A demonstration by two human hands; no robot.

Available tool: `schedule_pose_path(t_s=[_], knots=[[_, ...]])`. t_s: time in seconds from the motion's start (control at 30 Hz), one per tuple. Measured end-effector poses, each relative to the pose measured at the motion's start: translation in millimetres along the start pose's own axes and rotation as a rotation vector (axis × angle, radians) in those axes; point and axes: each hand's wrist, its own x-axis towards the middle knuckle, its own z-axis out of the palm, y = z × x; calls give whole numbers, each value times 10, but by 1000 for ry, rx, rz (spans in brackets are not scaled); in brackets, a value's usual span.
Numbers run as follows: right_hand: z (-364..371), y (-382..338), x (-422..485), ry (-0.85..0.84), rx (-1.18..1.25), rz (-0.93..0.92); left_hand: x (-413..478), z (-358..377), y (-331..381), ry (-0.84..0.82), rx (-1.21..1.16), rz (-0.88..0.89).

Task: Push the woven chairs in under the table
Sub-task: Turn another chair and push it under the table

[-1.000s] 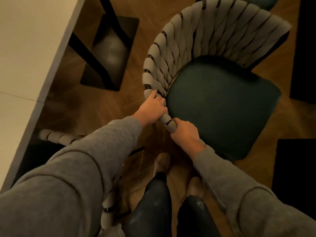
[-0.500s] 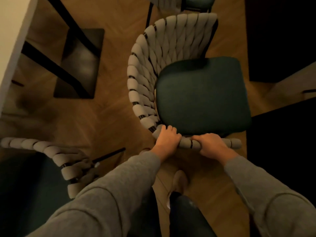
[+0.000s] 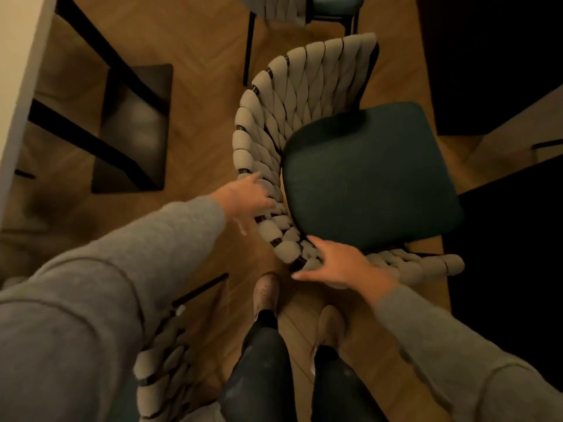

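A woven chair (image 3: 274, 123) with a beige braided back and a dark green seat (image 3: 368, 181) stands on the wood floor ahead of my feet, its back curving to the left and toward me. My left hand (image 3: 248, 199) reaches over the left part of the braided rim with fingers spread and straight, slightly blurred. My right hand (image 3: 341, 266) lies on the near part of the rim, fingers straight. The white table top (image 3: 18, 62) runs along the left edge, with its black legs and base (image 3: 134, 126) beneath it.
A second woven chair (image 3: 161, 376) sits at the lower left, close to my left leg. A third chair (image 3: 307, 7) shows at the top edge. Dark surfaces (image 3: 502, 62) fill the right side. My two feet stand just behind the chair.
Both hands gripped the chair's rim before; now their fingers are straight. The left hand has moved farther up along the rim, and the chair has turned a little.
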Motion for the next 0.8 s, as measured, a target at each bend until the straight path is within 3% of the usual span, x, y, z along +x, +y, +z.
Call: schedule_pose_path(t_s=[0.17,0.27,0.37,0.57,0.8], knots=[[174,-928,687,159,276,176,258,57,-536,75,222,14],[264,-1053,840,339,139,299,320,164,-564,158,231,39],[340,-1063,800,444,68,263,230,253,-522,244,165,43],[676,-991,515,398,22,200,-70,430,-92,272,75,-5],[1308,-691,-107,306,-26,97,-497,710,908,254,-78,-113]])
